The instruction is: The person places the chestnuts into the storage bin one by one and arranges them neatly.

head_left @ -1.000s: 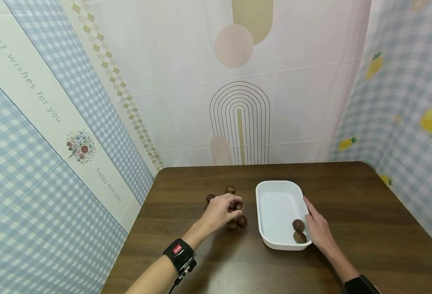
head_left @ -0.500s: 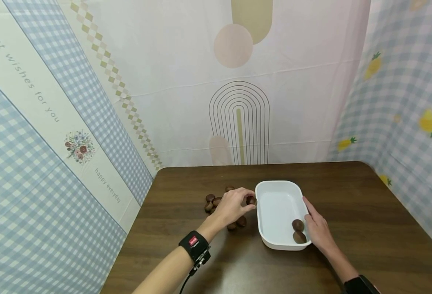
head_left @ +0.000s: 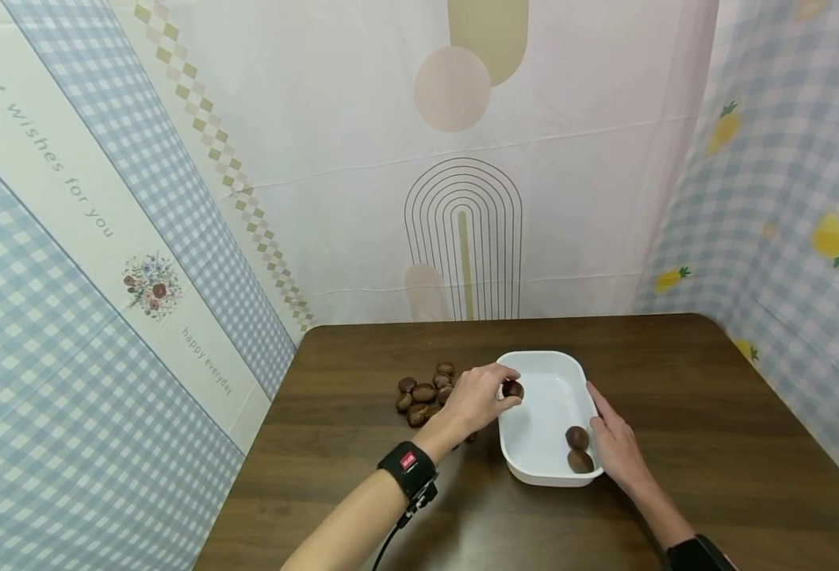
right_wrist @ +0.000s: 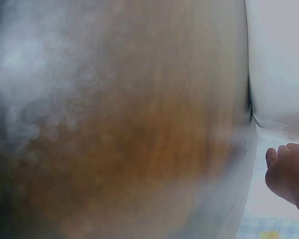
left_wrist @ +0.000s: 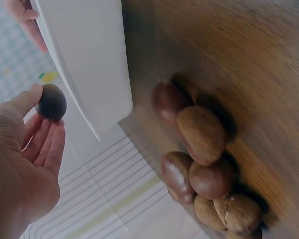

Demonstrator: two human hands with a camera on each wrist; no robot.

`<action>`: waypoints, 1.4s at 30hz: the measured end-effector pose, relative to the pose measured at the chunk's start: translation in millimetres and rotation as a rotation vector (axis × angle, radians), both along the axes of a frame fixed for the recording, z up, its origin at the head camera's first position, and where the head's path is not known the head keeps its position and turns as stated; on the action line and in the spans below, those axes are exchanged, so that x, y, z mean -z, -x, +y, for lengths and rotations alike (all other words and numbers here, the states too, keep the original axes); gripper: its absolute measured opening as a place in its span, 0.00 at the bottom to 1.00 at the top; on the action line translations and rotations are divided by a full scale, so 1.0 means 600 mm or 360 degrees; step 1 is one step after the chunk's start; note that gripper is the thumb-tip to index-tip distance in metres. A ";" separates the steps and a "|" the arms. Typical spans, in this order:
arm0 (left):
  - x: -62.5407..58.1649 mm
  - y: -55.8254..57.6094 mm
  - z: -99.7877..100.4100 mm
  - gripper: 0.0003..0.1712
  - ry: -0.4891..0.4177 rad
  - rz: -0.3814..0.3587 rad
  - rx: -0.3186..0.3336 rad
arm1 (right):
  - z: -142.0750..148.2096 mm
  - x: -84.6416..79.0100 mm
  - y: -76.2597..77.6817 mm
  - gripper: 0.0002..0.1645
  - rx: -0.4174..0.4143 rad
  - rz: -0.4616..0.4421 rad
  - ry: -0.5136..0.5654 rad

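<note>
My left hand (head_left: 475, 400) pinches a chestnut (head_left: 512, 389) between thumb and fingertips, over the left rim of a white rectangular dish (head_left: 541, 373). In the left wrist view the held chestnut (left_wrist: 51, 102) looks dark and sits at the fingertips, beside the dish wall (left_wrist: 89, 55). My right hand (head_left: 621, 450) grips the dish by its right side. Two chestnuts (head_left: 578, 450) lie touching inside the dish, near its front right corner. Only part of the right hand (right_wrist: 290, 172) shows in the right wrist view, next to the dish.
Left of the dish, a cluster of several chestnuts (head_left: 423, 392) lies on the brown wooden table (head_left: 348, 476), partly hidden by my left hand and forearm. Patterned cloths (head_left: 348, 198) hang behind the table and along both sides.
My left hand has picked a chestnut from the cluster and carried it rightward, from the table to above the dish's left rim. The right hand and the dish have stayed in place.
</note>
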State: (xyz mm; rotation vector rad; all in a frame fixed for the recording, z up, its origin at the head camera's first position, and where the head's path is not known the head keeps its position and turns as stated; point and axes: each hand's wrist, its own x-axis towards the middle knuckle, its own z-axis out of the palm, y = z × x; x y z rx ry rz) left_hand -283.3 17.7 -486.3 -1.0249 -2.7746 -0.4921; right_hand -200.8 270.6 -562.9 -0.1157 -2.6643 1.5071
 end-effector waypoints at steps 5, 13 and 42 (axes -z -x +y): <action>0.006 0.000 0.023 0.23 0.0033 0.0029 0.0020 | -0.001 -0.001 -0.001 0.36 0.0005 0.0002 -0.0001; 0.015 -0.002 0.055 0.22 0.0013 0.0014 0.0043 | -0.004 -0.003 0.000 0.36 0.0017 -0.0012 -0.0005; 0.053 -0.014 0.154 0.21 0.0151 0.0108 0.0012 | -0.002 0.000 -0.003 0.35 0.0032 0.0077 -0.0015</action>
